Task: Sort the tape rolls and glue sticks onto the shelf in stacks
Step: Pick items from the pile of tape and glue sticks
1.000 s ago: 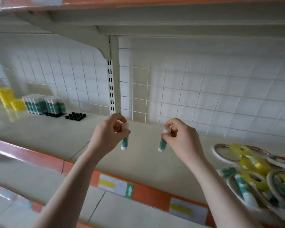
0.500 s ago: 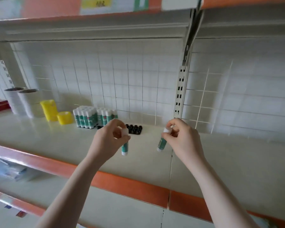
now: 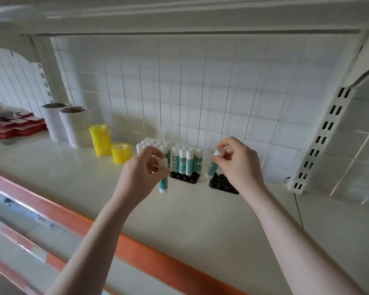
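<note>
The left hand pinches a glue stick by its white cap, just in front of the black tray on the shelf. The right hand pinches a second glue stick the same way, right of that tray.

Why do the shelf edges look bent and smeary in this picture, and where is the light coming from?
Head view: the wide-angle lens bows the straight orange shelf edge and the slotted upright. The frame's borders are smeared, likely from head motion, while the racked glue sticks and both hands stay fairly sharp. The light is soft and seemingly from the right, with a pale sheen on the shelf top and only faint shadows.
</note>
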The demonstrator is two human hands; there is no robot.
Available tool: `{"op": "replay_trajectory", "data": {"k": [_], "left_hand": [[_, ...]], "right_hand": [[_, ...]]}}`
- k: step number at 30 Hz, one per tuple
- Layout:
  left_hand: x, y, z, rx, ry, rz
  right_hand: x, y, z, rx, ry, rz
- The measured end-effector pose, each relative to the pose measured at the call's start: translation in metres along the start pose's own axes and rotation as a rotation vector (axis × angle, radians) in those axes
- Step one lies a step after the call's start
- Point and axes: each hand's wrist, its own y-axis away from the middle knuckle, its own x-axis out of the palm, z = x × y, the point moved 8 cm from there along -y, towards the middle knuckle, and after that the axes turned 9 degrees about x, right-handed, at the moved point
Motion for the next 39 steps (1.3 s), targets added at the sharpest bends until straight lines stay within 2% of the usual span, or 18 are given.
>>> {"op": "replay_trajectory", "data": {"k": [7,11,17,23,28,35,39], "left_hand": [[-0.008,-0.021,0.037,0.007,0.048,0.025],[-0.008,-0.032,0.049,0.062,0.066,0.055],[-0.001,-0.043,0.055,0.11,0.112,0.102],[0.003,-0.046,0.056,0.127,0.118,0.111],[0.008,-0.047,0.057,0.126,0.12,0.103],[0.013,-0.051,0.051,0.145,0.1,0.126],[0.01,-0.062,0.038,0.2,0.078,0.128]], "right_hand": [[0.066,-0.026,-0.008,0.063,0.046,0.053],[0.076,-0.032,-0.017,0.131,0.051,0.005],[0.079,-0.038,-0.016,0.137,0.098,-0.034],[0.086,-0.034,-0.009,0.035,0.154,-0.078],[0.085,-0.031,-0.01,-0.005,0.082,-0.136],[0.086,-0.023,-0.007,-0.098,0.18,-0.139],[0.067,-0.023,-0.003,-0.112,0.22,-0.215]]}}
